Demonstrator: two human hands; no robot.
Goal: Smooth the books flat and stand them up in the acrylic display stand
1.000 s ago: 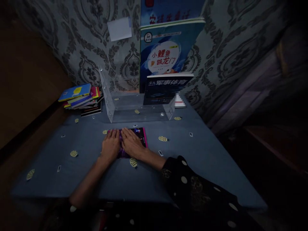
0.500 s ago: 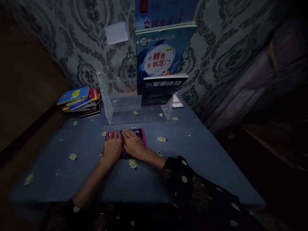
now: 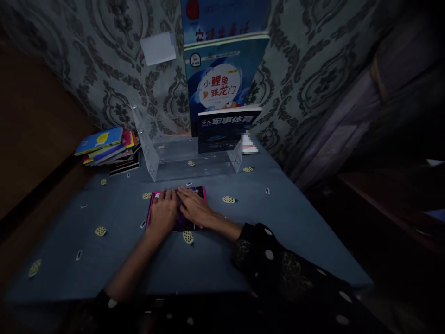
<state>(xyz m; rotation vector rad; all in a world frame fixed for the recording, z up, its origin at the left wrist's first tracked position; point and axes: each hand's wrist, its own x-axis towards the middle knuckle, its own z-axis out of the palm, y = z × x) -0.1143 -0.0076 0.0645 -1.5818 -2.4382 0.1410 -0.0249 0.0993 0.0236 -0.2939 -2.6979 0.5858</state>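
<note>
A thin book with a pink and purple cover [image 3: 200, 191] lies flat on the blue tablecloth [image 3: 278, 222]. My left hand [image 3: 162, 212] rests on its left half, fingers stretched out flat. My right hand [image 3: 194, 207] lies beside it on the right half, fingers also flat and pointing away from me. Both palms press on the cover and hide most of it. Beyond the book stands a clear acrylic book rack [image 3: 153, 153], with a dark book [image 3: 222, 127] upright at its right end.
A stack of colourful books [image 3: 106, 146] lies at the back left. Two tall blue picture books [image 3: 219, 79] lean on the patterned wall behind the rack. A white note [image 3: 158, 47] sticks to the wall. Dark furniture stands to the right of the table.
The view has drifted to the right, so everything sits further left in the picture. Both hands stay flat on the pink book, which has barely shifted.
</note>
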